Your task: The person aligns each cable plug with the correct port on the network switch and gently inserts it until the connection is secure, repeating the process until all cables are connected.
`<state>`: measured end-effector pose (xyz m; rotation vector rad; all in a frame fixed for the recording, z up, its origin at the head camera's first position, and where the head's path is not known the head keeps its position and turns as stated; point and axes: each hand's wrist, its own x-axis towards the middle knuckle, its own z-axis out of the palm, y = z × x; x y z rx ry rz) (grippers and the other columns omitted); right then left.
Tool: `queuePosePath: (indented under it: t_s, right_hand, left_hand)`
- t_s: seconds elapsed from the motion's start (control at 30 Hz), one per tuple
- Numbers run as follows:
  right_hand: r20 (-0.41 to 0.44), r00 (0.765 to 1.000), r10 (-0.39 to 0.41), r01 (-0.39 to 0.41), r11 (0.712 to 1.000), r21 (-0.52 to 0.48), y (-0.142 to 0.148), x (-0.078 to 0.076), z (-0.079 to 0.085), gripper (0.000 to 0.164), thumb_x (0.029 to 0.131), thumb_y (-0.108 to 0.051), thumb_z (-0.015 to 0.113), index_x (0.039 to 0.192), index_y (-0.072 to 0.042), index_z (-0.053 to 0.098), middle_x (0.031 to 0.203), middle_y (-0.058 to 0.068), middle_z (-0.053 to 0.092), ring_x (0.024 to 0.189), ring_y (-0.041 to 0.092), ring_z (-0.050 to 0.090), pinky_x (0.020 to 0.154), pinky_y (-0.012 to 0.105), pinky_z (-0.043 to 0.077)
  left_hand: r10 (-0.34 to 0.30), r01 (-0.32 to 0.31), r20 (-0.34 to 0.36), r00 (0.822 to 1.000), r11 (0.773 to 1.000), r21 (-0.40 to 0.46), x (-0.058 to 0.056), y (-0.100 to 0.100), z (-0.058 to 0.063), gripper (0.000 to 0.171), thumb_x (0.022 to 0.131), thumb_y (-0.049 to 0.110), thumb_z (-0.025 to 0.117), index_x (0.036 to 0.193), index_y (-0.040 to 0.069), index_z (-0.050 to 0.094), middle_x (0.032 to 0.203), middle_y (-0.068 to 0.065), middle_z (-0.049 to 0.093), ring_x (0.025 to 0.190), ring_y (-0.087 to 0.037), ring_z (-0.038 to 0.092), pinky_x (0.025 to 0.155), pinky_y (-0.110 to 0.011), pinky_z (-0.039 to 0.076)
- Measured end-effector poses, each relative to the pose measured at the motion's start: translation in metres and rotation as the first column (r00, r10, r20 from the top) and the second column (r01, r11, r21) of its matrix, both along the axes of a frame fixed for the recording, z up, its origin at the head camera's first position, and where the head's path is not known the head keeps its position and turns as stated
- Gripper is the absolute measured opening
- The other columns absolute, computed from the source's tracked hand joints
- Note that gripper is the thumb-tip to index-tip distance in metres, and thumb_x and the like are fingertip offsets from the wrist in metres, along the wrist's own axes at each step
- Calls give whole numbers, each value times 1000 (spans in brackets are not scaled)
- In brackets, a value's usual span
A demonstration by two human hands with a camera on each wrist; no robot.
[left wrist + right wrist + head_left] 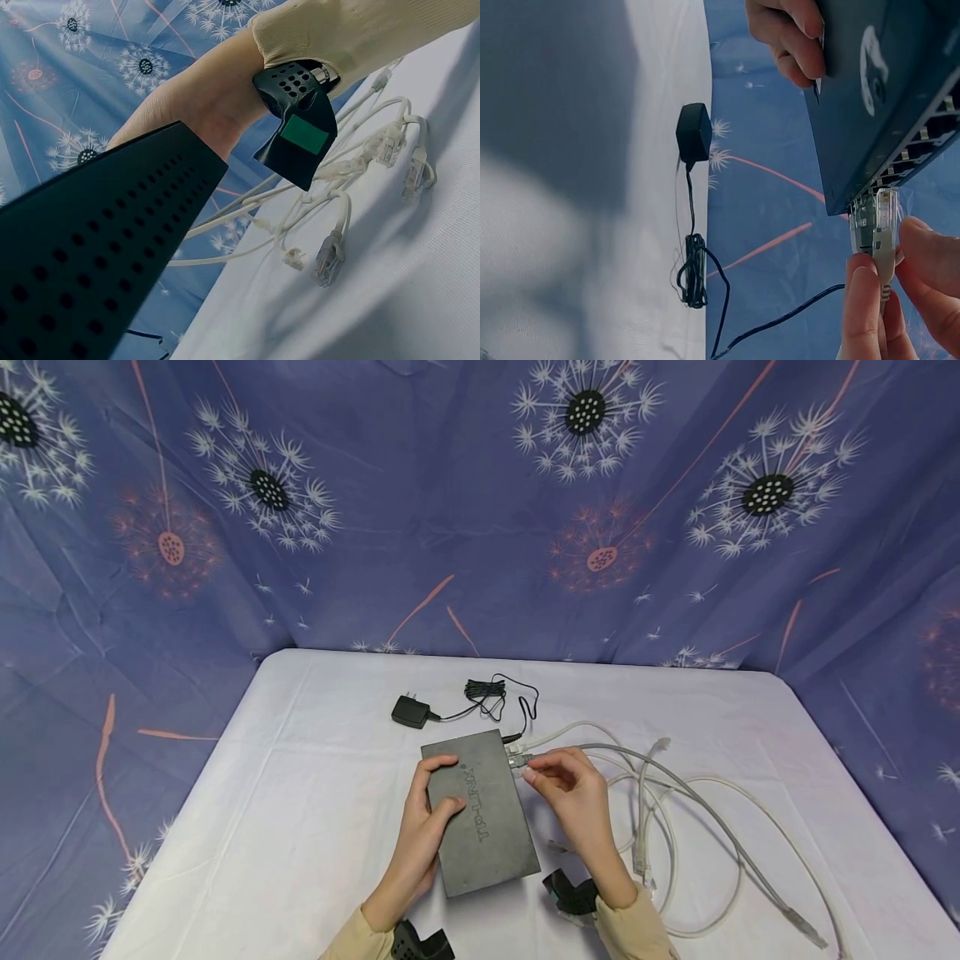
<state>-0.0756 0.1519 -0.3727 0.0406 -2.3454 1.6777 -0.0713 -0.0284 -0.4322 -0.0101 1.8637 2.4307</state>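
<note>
A dark grey TP-LINK network switch (pixel 483 827) is tilted in my left hand (pixel 416 835), whose thumb lies on its top and whose fingers grip its far side. My right hand (pixel 573 793) pinches a clear network cable plug (pixel 886 217) with a pale boot, at the row of ports on the switch's right edge. Whether this plug is inside a port, I cannot tell. Right beside it, another network plug (pixel 861 221) sits at the ports. A black power lead's connector (pixel 512 738) meets the switch's far end. The left wrist view shows the switch's perforated side (pixel 97 247).
Behind the switch lie a black power adapter (pixel 411 712) and its bundled cord (pixel 483 690). Several pale network cables (pixel 675 852) and a grey one (pixel 712 814) spread over the white tabletop (pixel 300 827) at right. A flowered blue curtain (pixel 450 510) hangs behind the table.
</note>
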Motion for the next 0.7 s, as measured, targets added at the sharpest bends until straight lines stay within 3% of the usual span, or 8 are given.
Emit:
queuePosePath:
  t_s: [0.13,0.4,0.7]
  right_hand:
    - [-17,1000,9,-9,1000,12,1,0,-3,10,77,8,72,87,9,68,87,15,58,75,18,63,67,19,49]
    - [-63,998,12,-12,1000,-7,8,-10,-34,10,76,4,75,86,2,71,84,10,55,75,16,63,68,19,50]
    - [-164,986,26,-19,999,43,8,-10,-39,11,76,4,76,84,-2,71,82,5,53,74,13,62,68,20,50]
  left_hand:
    - [1,-1,-3,1000,1000,3,1,0,0,53,81,-5,51,130,16,47,138,-6,36,115,-26,41,95,-41,30]
    - [1,-1,-15,1000,1000,-13,1,-1,-1,52,82,-4,51,130,15,47,138,-6,35,115,-26,40,94,-41,30]
    - [-3,3,-14,1000,1000,-7,1,-1,0,53,82,-5,52,130,17,48,139,-5,35,116,-25,39,96,-42,28]
